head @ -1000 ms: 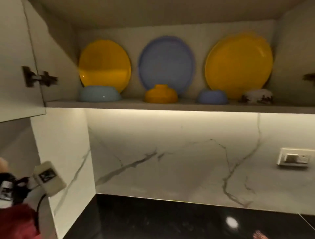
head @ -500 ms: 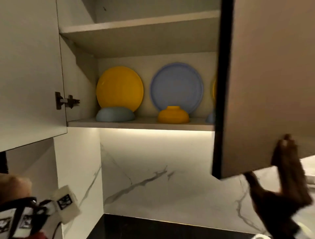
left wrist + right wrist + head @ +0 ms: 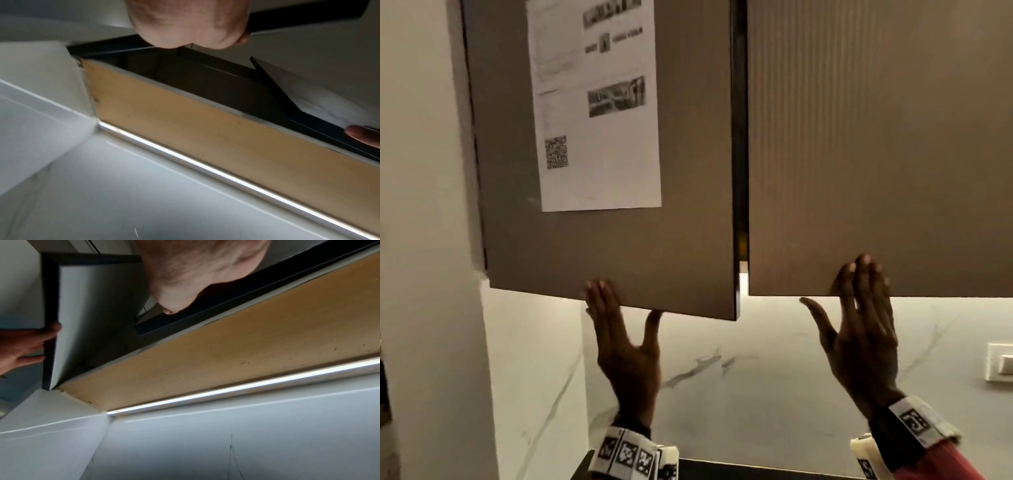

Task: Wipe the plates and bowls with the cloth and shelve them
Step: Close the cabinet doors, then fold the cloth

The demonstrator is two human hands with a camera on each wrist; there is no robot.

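- Plainly, both hands are up at the bottom edge of a wall cabinet, one on each door, which reads as the closing step that would follow the shelving.
- Left hand (image 3: 625,346): fingers straight and laid flat on the front of the left door (image 3: 688,154) near its lower edge, thumb hooked under the edge. That door stands ajar, its free corner hanging out past the other, so I judge a flat push is meant to swing it home.
- Right hand (image 3: 859,329): fingers spread and pressed flat on the right door (image 3: 876,137) at its bottom edge, thumb splayed out below, holding nothing. This door looks nearly flush.
- A narrow dark gap (image 3: 740,137) runs between the doors.
- Plates, bowls and cloth are not visible in any view; whether they sit behind the doors cannot be told.
- Doors: flat matte brown panels with dark edging; the right one shows fine vertical ribbing. A printed paper sheet (image 3: 599,102) is stuck to the left door.
- Cabinet underside (image 3: 205,138): pale raw board with a thin light strip (image 3: 205,167) along its rear edge, above a veined marble wall (image 3: 722,377).
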